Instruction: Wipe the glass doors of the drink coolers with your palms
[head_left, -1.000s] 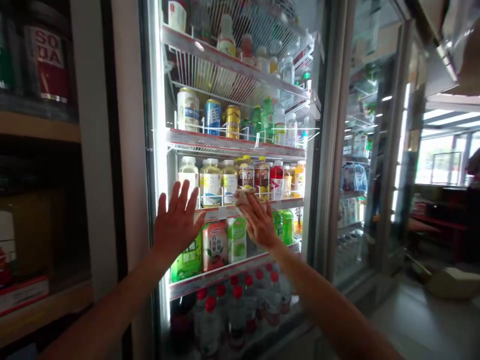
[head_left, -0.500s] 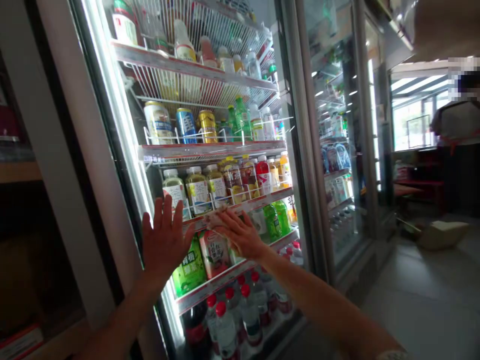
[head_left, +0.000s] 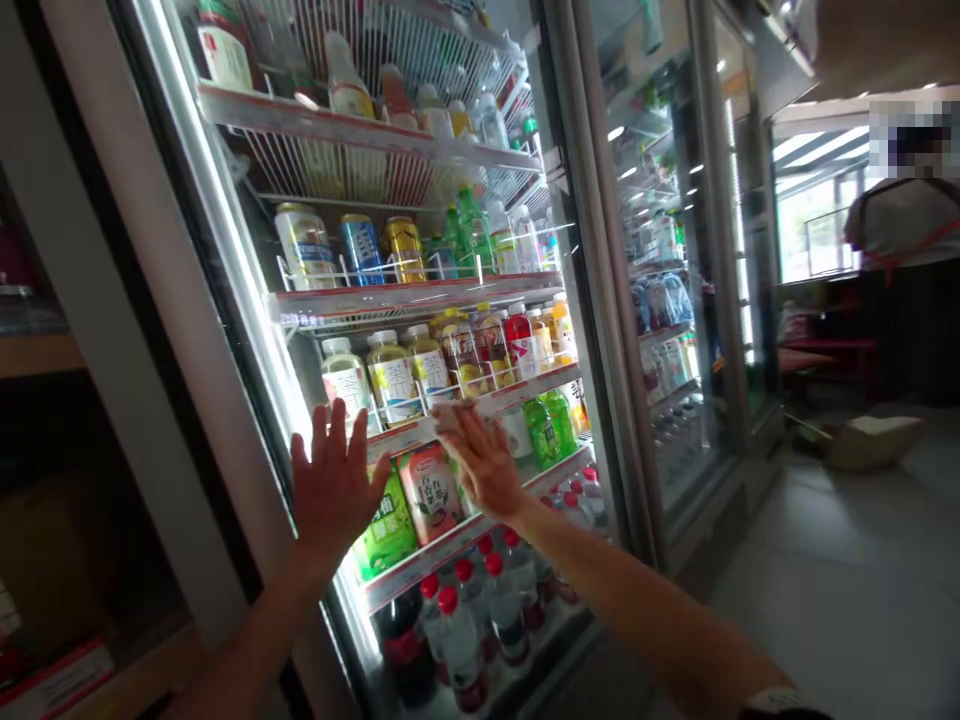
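Observation:
My left hand [head_left: 336,490] is open, its fingers spread at the glass door [head_left: 559,180] of a lit drinks fridge, near the left frame. To its right, my right hand [head_left: 484,465] presses a small pale cloth [head_left: 448,415] against the glass; its fingers lie stretched over the cloth, which hides part of it. Behind the hands, through the glass, stand a green drink bottle [head_left: 386,530] and a reddish drink pack [head_left: 431,495]. A row of tea bottles [head_left: 394,378] is on the shelf above.
Higher shelves hold cans [head_left: 361,248] and more bottles; water bottles with red caps [head_left: 459,635] fill the bottom. Another glass-doored fridge [head_left: 667,330] stands to the right. A person [head_left: 907,225] is at the far right, near an open carton [head_left: 874,442] on the floor [head_left: 810,600].
My right hand with the cloth has shifted slightly right and its fingers point more upward. The left hand stays nearly in place. The view has turned a little.

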